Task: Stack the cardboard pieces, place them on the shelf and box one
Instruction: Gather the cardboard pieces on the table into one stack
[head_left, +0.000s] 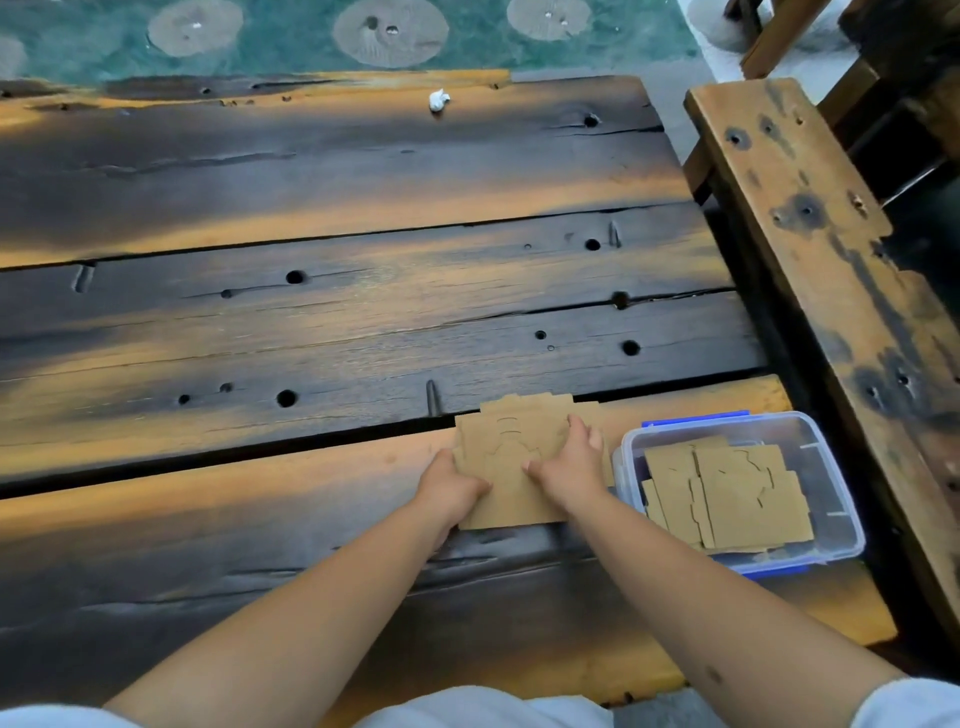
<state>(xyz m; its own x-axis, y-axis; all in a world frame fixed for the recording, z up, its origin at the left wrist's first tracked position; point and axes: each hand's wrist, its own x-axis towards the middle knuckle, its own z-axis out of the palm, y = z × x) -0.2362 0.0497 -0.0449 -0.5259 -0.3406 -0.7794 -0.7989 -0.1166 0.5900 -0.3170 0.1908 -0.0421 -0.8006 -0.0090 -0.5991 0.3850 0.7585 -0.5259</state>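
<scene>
A pile of flat brown cardboard pieces lies on the dark wooden table, near its right front. My left hand grips the pile's left edge. My right hand presses on the pile's right side, fingers curled over its top. To the right stands a clear plastic box with blue clips, holding several more cardboard pieces lying flat.
A wooden bench runs along the table's right side, with a dark gap between them. A small crumpled white scrap sits near the table's far edge. Beyond is a green patterned floor.
</scene>
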